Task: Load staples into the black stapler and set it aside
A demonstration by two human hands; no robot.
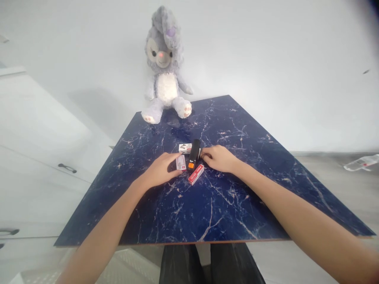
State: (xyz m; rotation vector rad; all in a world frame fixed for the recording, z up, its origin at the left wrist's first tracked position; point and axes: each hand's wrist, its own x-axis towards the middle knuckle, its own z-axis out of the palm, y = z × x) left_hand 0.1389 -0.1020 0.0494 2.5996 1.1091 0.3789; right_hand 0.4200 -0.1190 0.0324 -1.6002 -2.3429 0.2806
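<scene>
Both my hands were on the blue marbled worktop (225, 205), near its middle, with the stapler (194, 154) between them.

Left hand (161, 169): fingers curled and pinching the white box (180, 162) by its left edge. The box's red-printed face was turned up toward me. It sat just left of the stapler, touching or nearly so; I could not tell which.

Right hand (219, 157): palm down, fingers bent inward, tips at the stapler's right side. I could not tell whether it gripped or only touched, because the fingertips were tucked under.

The stapler was black, lying flat, its long axis running away from me, with an orange tab at the near end.

The far box (185, 148) was white and lay flat behind the stapler's far end, partly hidden by it. The red box (196, 174) lay flat and angled, just in front of the stapler's near end and between my two hands, with neither hand touching it.

A grey plush bunny (166, 67) sat upright at the far edge of the worktop, against the white wall and well apart from the hands. A white cabinet (44, 157) with a dark handle stood to the left. A clear bottle (361, 161) lay on the floor at far right.
</scene>
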